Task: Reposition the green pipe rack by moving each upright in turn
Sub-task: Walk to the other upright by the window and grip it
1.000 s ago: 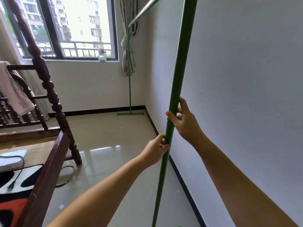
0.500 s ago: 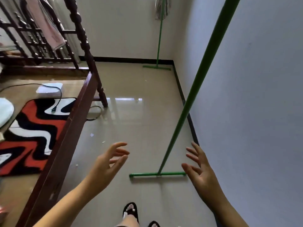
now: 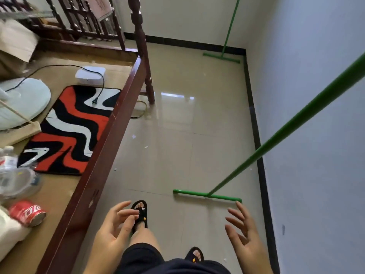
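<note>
The green pipe rack's near upright (image 3: 280,133) rises from its green floor foot (image 3: 207,195) toward the upper right, close to the right wall. Its far upright (image 3: 230,26) stands on a second foot (image 3: 221,57) by the back wall. My left hand (image 3: 112,230) hangs open low in the middle, fingers spread, holding nothing. My right hand (image 3: 245,234) is open too, just below the right end of the near foot and not touching it. Neither hand touches the rack.
A dark wooden bed frame (image 3: 102,155) runs along the left, its turned post (image 3: 142,48) standing on the tiled floor (image 3: 177,135). On the bed lie a red, black and white mat (image 3: 69,127), a red can (image 3: 27,213) and a cable. My sandalled feet (image 3: 141,213) are below.
Both hands have let go of the near upright and dropped away, fingers spread. The view has tilted down from the window to the floor and the rack's foot.
</note>
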`<state>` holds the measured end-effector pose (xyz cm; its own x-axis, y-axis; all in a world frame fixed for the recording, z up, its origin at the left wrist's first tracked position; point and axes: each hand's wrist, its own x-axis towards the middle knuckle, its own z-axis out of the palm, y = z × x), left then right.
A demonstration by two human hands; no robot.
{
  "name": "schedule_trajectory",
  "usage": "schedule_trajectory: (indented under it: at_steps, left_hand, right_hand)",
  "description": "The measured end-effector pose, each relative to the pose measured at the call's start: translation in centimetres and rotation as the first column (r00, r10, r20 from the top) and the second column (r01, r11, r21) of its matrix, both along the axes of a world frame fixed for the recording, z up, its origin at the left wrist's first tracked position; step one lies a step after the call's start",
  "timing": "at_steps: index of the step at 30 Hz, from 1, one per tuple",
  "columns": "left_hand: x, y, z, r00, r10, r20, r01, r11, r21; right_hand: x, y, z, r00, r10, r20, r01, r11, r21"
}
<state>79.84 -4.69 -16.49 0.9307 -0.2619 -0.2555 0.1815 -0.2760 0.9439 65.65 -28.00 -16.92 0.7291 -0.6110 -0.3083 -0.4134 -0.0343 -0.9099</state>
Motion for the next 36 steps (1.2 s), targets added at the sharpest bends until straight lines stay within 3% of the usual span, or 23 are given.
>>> schedule_trajectory:
  at_steps: [11,19,26,36]
  left_hand:
    - [20.7,5.0,0.9,0.999,-0.024,0.022,0.024,0.999,0.025]
    - [31.5,3.3,0.2,0.998,-0.034,-0.045,0.035,0.999,0.039]
    - [41.9,-4.3,-0.7,0.990,-0.135,-0.047,0.137,0.989,0.057]
    - [58.6,-24.3,0.3,0.981,-0.184,0.056,0.185,0.983,-0.005]
  right_hand:
    - [20.5,4.6,-0.7,0.983,-0.170,0.063,0.168,0.985,0.035]
    - [29.9,4.1,-0.2,0.973,-0.229,0.002,0.229,0.973,0.032]
    - [39.1,-2.4,-1.6,0.956,-0.292,0.003,0.292,0.955,0.044]
    - [55.3,-22.1,0.6,0.966,-0.257,0.040,0.258,0.966,-0.018]
